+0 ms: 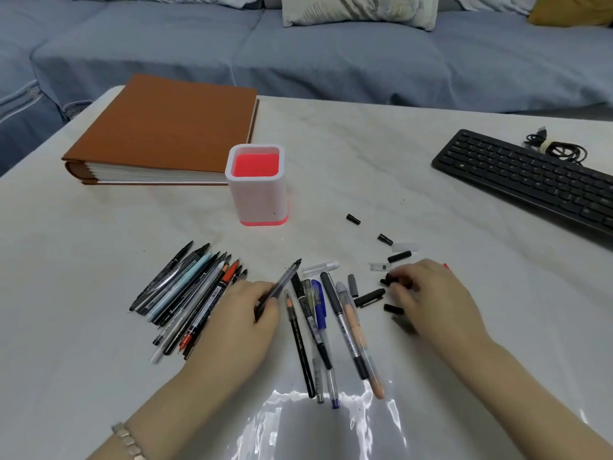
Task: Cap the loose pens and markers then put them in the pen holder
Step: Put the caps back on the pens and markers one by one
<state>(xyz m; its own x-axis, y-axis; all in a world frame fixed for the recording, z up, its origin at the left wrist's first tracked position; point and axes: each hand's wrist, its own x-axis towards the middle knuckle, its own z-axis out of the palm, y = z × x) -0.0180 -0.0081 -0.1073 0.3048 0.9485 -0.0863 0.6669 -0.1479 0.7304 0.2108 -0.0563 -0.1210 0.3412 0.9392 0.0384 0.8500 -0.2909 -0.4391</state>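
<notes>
So far, nothing stood in the white-and-red square pen holder point(257, 184), well beyond your fingertips. Your left hand point(247, 305) gripped an uncapped grey pen point(280, 283); your right hand point(428, 293) pinched a small black cap point(391, 279). Loose pens and caps lay around both.

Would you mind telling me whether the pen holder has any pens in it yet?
Empty, as far as shown: the pen holder stands upright, nothing sticking out of its red opening.

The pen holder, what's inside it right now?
No pens stick out of the pen holder; only its red inner lining shows through the open top. The white walls hide the bottom, so something short lying there cannot be ruled out.
</notes>
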